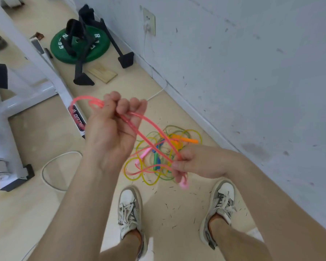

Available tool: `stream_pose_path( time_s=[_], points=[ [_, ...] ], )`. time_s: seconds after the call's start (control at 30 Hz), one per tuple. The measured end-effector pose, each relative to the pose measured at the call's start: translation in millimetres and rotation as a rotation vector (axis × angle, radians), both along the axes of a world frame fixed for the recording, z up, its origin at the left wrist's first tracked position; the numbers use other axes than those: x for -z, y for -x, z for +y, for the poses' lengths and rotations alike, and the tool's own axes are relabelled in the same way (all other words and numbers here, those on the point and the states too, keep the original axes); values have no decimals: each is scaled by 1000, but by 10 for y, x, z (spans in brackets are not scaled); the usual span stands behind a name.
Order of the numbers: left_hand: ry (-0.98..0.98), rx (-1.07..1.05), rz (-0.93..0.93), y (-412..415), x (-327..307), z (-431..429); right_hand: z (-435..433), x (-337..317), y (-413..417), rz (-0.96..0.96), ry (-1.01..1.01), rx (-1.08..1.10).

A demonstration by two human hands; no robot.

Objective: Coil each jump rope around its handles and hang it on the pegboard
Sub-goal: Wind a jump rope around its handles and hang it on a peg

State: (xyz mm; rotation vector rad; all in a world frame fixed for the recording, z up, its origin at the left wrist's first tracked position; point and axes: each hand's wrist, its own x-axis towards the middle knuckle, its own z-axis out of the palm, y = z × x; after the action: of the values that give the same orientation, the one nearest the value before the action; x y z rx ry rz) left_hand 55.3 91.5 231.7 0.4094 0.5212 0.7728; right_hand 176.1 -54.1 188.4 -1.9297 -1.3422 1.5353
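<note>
Looking like a small gym: green weight plate [102, 51] is lying on tiled floor [45, 129], white exercise-machine frame [26, 97] is standing nearby, jump ropes [169, 144] are lying tangled by scuffed wall [233, 72].

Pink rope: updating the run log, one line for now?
left hand grips pink rope loops; right hand pinches it; other ropes on floor

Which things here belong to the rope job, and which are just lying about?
Job:
- pink rope, held by left hand and right hand
- rope pile on the floor
(pegboard not in view)

Lying about:
- green plate
- black stand
- wood block
- white frame
- wall socket
</note>
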Motion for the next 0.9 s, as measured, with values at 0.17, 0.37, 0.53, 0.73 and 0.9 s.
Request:
stream_pose_path(
  time_s=[0.17,0.37,0.53,0.73,0.9],
  points=[
    [-62,112,142,81,60,37,21,-177,50,237,-68,293],
    [-761,1034,569,-35,108,-469,124,-448,-34,705,-450,870],
    [-579,766,388,6,194,-417,132,-377,-117,842,-597,1057],
    [-159,532,-23,-34,-70,-259,81,41,54,760,-216,486],
    [57,502,-487,101,-373,-20,-3,541,150,-14,-70,-46]
  ],
)
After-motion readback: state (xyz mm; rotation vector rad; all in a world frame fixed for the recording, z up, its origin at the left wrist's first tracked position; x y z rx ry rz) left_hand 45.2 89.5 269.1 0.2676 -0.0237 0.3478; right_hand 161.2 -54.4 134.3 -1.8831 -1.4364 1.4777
